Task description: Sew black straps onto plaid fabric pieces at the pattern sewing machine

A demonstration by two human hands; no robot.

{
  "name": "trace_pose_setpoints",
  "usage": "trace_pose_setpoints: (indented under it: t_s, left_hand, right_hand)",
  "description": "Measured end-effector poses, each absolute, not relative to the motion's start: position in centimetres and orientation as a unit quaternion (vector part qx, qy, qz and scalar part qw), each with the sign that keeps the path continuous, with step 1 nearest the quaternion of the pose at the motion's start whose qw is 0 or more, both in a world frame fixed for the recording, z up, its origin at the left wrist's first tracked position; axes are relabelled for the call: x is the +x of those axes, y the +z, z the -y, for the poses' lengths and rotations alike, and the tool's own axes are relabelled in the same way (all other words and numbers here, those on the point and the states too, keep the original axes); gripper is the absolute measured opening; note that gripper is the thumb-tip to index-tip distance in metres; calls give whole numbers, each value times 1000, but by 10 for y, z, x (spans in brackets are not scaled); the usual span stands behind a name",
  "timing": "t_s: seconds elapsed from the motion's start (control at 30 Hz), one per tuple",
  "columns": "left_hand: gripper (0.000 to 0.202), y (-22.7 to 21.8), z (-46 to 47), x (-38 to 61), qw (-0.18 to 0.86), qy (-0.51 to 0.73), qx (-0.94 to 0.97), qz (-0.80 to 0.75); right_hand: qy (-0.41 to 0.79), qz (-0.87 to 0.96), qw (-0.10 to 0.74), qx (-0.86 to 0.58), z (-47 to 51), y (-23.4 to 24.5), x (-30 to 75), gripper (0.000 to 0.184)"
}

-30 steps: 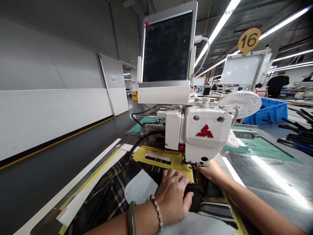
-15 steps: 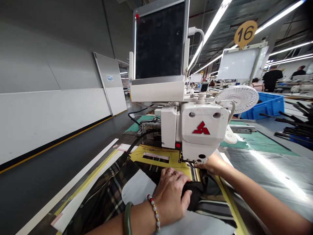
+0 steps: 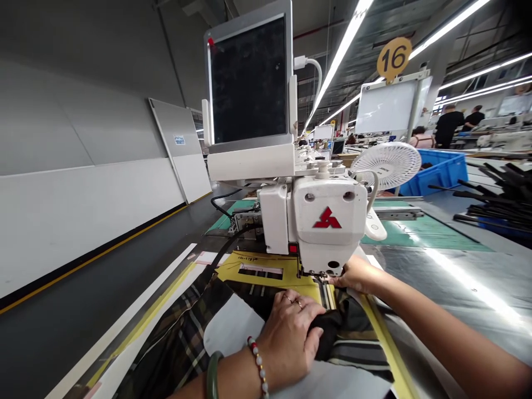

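My left hand [image 3: 290, 336] lies palm down on dark plaid fabric [image 3: 177, 335], its fingers stretched forward and the thumb apart beside a dark fold. Pale grey pieces [image 3: 233, 324] of cloth or paper lie on the fabric on either side of this hand. Under the white sewing machine head [image 3: 328, 249], my right hand [image 3: 358, 275] reaches in from the right. Its forefinger extends along the fabric near the needle area; its other fingers are partly hidden. A yellow template [image 3: 226, 270] with a rectangular slot frames striped fabric in front of the machine.
A dark screen [image 3: 248, 83] stands above the machine. To the right are a small white fan [image 3: 388, 165], a blue crate [image 3: 443, 169] and a pile of dark strips [image 3: 505, 194]. A black cable [image 3: 233, 241] runs down to the template's left. People stand far back.
My view has turned slightly to the right, so the machine and screen sit farther left. Both hands keep nearly the same places on the fabric.
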State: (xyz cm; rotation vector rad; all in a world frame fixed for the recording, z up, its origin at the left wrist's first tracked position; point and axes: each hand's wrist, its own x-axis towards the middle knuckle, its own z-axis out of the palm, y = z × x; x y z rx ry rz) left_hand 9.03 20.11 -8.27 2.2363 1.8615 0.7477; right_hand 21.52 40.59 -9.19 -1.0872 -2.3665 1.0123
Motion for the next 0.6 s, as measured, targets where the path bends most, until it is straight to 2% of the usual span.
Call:
trace_pose_setpoints:
  t_s: [0.2, 0.47, 0.6]
  left_hand:
    - [35, -83, -199, 96, 104, 271, 747, -598]
    - [34, -89, -200, 97, 107, 311, 744, -582]
    - [32, -95, -201, 96, 115, 344, 736, -571]
  right_hand:
    - [338, 839, 180, -386, -410, -95, 218, 26]
    - [374, 821, 195, -386, -410, -93, 219, 23]
    - [395, 803, 147, -421, -407, -90, 220, 23]
